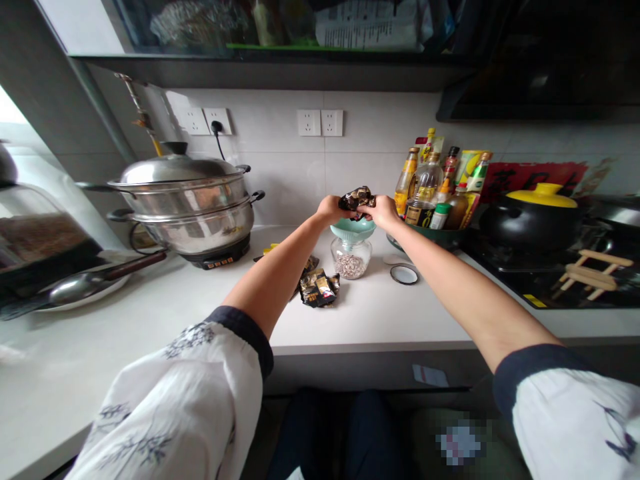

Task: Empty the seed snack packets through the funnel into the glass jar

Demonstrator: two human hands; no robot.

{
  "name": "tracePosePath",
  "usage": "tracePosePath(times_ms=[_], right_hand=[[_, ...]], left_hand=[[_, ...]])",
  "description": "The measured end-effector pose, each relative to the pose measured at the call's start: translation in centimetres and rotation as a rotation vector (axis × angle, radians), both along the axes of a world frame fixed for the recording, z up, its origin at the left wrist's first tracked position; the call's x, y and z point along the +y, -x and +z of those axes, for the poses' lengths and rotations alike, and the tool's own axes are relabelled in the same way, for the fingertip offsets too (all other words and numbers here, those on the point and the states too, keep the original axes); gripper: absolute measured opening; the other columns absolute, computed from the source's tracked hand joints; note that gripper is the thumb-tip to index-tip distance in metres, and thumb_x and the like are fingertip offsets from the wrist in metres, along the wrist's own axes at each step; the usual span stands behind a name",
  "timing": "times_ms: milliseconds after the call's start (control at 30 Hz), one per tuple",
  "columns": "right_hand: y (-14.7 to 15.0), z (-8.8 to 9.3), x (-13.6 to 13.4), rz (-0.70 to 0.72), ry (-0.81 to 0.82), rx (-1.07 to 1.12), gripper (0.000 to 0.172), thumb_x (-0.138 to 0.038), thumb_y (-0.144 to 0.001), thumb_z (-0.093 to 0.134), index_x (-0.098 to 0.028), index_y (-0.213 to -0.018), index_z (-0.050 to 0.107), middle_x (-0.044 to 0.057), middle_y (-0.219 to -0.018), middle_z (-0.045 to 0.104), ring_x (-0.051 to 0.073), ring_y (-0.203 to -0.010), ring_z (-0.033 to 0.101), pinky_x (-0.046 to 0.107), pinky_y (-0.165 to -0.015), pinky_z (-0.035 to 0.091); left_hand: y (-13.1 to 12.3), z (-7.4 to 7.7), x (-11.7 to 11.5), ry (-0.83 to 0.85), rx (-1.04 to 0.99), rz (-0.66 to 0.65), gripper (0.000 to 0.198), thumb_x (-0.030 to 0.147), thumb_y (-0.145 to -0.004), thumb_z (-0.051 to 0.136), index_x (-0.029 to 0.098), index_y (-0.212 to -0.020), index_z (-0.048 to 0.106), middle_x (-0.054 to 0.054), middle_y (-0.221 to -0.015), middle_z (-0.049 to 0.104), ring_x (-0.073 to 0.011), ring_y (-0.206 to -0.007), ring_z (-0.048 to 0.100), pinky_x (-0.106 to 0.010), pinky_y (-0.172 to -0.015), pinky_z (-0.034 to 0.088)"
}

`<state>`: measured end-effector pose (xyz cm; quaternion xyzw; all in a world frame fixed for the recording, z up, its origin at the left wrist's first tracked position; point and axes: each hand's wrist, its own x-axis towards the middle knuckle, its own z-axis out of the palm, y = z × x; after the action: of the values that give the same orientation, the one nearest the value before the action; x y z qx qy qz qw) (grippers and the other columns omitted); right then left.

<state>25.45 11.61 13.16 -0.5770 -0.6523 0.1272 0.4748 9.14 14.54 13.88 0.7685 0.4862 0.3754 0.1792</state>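
Both of my hands grip a crumpled black and gold foil packet [357, 199] above a glass jar. My left hand [330, 209] pinches its left side, and my right hand [384, 212] has its right side. Just below sits a pale green funnel [353, 230] in the mouth of the glass jar [361, 252]. Small greyish-brown bits [351, 267] lie in the jar's lower part. More black and gold packets [319, 288] rest on the counter, left of the jar. A round lid [404, 275] lies to the jar's right.
A steel steamer pot [200, 213] stands on a small cooker at the left, near a long-handled pan [80, 287]. Bottles of sauces [430, 183] crowd a green tray at the right. Beyond are a black pot [533, 220] and a small wooden stool-shaped stand [593, 275] on the stove.
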Motion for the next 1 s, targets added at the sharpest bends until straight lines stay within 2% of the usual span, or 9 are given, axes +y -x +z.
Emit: tracePosePath(times_ms=[167, 367, 533, 667, 833, 1000], right_hand=[[-0.1, -0.3, 0.7, 0.039, 0.009, 0.067, 0.016, -0.023, -0.069, 0.072, -0.014, -0.081, 0.066, 0.004, -0.072, 0.071, 0.018, -0.066, 0.068, 0.031, -0.070, 0.055], [-0.2, -0.8, 1.3, 0.033, -0.049, 0.104, 0.027, -0.016, -0.054, 0.078, -0.012, -0.078, 0.066, 0.004, -0.079, 0.072, 0.021, -0.082, 0.067, 0.031, -0.078, 0.052], [0.0, -0.3, 0.6, -0.049, -0.047, 0.073, 0.025, -0.023, -0.055, 0.080, -0.015, -0.073, 0.063, 0.003, -0.069, 0.069, 0.021, -0.076, 0.067, 0.032, -0.075, 0.053], [-0.1, -0.4, 0.5, -0.046, -0.016, 0.048, 0.022, -0.025, -0.059, 0.078, -0.016, -0.069, 0.062, 0.003, -0.060, 0.066, 0.021, -0.069, 0.068, 0.031, -0.072, 0.053], [-0.3, -0.6, 0.9, -0.033, -0.079, 0.000, 0.022, -0.025, -0.061, 0.078, -0.017, -0.077, 0.065, 0.002, -0.064, 0.067, 0.022, -0.073, 0.068, 0.033, -0.075, 0.053], [-0.5, -0.6, 0.9, 0.038, -0.071, 0.075, 0.024, -0.021, -0.061, 0.078, -0.015, -0.080, 0.065, 0.000, -0.068, 0.066, 0.018, -0.068, 0.066, 0.033, -0.074, 0.054]], left_hand=[[-0.5, -0.4, 0.7, -0.014, -0.054, 0.016, 0.030, 0.032, -0.057, 0.076, 0.008, -0.075, 0.071, 0.004, -0.055, 0.050, -0.0103, -0.063, 0.046, -0.022, -0.059, 0.034], [-1.1, -0.3, 0.2, 0.010, -0.085, 0.034, 0.028, 0.020, -0.054, 0.074, 0.010, -0.080, 0.070, 0.003, -0.062, 0.056, -0.0115, -0.066, 0.048, -0.023, -0.063, 0.038], [-1.3, 0.0, -0.1, 0.000, 0.010, 0.076, 0.035, 0.023, -0.055, 0.076, 0.008, -0.086, 0.070, 0.001, -0.067, 0.059, -0.0143, -0.070, 0.050, -0.025, -0.065, 0.039], [-1.3, 0.1, 0.0, -0.066, 0.132, 0.080, 0.037, 0.029, -0.060, 0.074, 0.008, -0.090, 0.070, -0.001, -0.073, 0.062, -0.0164, -0.075, 0.052, -0.026, -0.070, 0.039], [-1.3, 0.1, -0.1, -0.105, 0.164, 0.090, 0.035, 0.029, -0.061, 0.074, 0.010, -0.091, 0.070, -0.004, -0.081, 0.065, -0.0189, -0.084, 0.055, -0.024, -0.074, 0.039], [-1.1, 0.6, 0.1, -0.139, 0.232, 0.082, 0.034, 0.030, -0.063, 0.073, 0.010, -0.090, 0.071, -0.004, -0.078, 0.064, -0.0174, -0.080, 0.053, -0.024, -0.072, 0.038]])
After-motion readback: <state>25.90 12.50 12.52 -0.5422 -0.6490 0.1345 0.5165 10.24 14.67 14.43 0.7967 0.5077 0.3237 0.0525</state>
